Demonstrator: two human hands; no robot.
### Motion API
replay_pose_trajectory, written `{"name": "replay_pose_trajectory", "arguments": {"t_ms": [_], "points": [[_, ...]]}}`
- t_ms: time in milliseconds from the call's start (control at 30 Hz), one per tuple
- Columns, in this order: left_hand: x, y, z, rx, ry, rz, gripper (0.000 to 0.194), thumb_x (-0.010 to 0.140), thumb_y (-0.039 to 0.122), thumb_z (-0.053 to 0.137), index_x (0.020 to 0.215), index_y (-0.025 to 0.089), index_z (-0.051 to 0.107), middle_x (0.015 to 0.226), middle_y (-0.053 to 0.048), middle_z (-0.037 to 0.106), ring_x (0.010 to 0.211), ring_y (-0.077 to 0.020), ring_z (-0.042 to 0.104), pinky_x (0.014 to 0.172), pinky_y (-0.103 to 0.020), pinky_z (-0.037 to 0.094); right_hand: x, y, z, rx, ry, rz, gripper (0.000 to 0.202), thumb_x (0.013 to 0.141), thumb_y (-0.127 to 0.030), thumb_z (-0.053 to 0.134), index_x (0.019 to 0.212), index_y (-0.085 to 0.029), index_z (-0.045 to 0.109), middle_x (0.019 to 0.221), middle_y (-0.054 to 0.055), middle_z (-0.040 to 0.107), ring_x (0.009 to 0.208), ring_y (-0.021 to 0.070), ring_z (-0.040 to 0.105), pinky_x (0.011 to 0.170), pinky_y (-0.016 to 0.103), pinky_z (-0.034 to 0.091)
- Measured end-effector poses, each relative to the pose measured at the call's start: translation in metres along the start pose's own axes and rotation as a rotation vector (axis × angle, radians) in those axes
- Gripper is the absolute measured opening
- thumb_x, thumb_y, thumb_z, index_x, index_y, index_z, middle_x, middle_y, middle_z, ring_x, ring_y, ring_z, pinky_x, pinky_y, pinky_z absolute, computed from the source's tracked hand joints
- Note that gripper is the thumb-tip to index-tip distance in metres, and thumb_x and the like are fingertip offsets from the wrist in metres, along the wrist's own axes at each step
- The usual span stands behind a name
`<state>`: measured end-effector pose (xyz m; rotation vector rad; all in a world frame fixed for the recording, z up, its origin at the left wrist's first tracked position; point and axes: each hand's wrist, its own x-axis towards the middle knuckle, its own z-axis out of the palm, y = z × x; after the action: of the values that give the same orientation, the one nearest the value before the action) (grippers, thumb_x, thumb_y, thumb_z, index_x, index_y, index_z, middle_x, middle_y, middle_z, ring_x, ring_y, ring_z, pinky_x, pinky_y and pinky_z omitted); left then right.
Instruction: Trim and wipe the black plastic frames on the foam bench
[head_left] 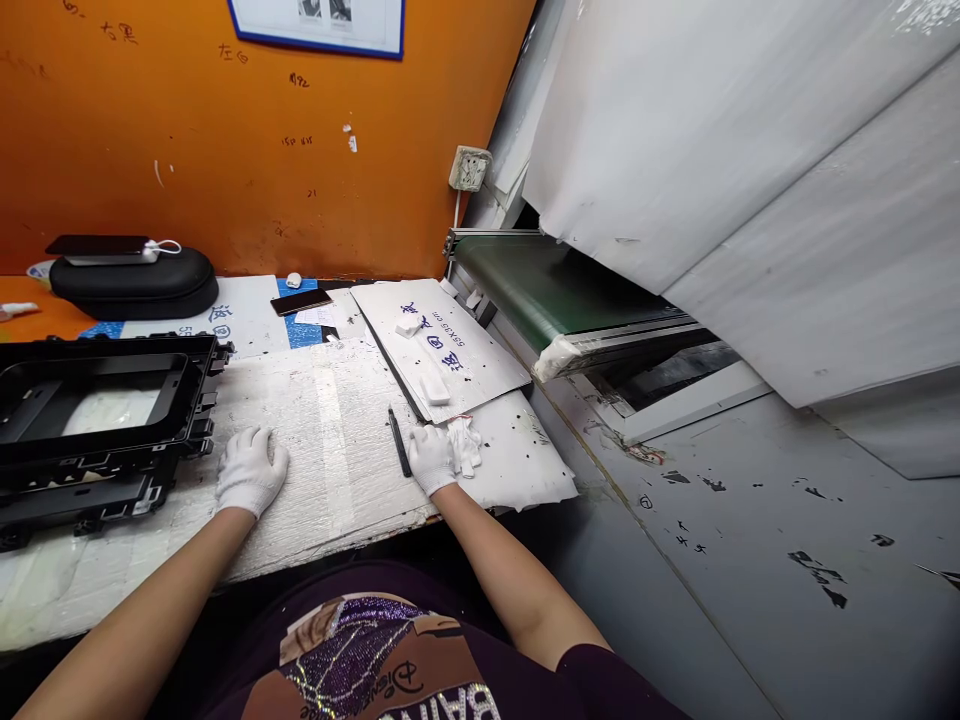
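My left hand, in a white glove, rests on the white foam sheet with its fingers curled in; nothing shows in it. Just to its left are the stacked black plastic frames. My right hand, gloved too, lies near the front edge of the table with its fingers drawn together; no held object is visible. A black pen lies close along its left side. Against its right side is a crumpled white glove or cloth. Beyond the fingertips lies a white board with blue handwriting and small white pieces.
A green conveyor belt ends at the right of the table, under white panels. At the back are a phone and a black case with a dark device on it. An orange wall with a socket stands behind.
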<state>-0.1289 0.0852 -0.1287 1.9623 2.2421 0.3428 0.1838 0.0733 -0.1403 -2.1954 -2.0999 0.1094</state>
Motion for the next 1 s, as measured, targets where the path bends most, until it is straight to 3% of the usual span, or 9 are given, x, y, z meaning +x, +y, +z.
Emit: {"name": "replay_pose_trajectory", "arguments": {"t_ms": [667, 1000], "points": [[-0.001, 0.001, -0.002, 0.022, -0.01, 0.005, 0.052, 0.095, 0.039, 0.039, 0.133, 0.012, 0.062, 0.146, -0.017, 0.054, 0.138, -0.0346, 0.043, 0.115, -0.05, 0.037, -0.002, -0.002, -0.007, 0.03, -0.028, 0.021, 0.023, 0.097, -0.016, 0.048, 0.106, -0.018, 0.069, 0.105, 0.01, 0.067, 0.096, 0.0232, 0.056, 0.078, 0.033, 0.035], [0.0, 0.003, -0.004, 0.037, -0.029, -0.01, 0.054, 0.094, 0.041, 0.037, 0.133, 0.012, 0.061, 0.147, -0.017, 0.054, 0.138, -0.0353, 0.042, 0.115, -0.051, 0.038, -0.001, -0.005, -0.016, 0.072, -0.08, 0.031, 0.026, 0.098, -0.019, 0.047, 0.11, -0.017, 0.07, 0.11, 0.013, 0.068, 0.104, 0.0259, 0.059, 0.087, 0.035, 0.041]]}}
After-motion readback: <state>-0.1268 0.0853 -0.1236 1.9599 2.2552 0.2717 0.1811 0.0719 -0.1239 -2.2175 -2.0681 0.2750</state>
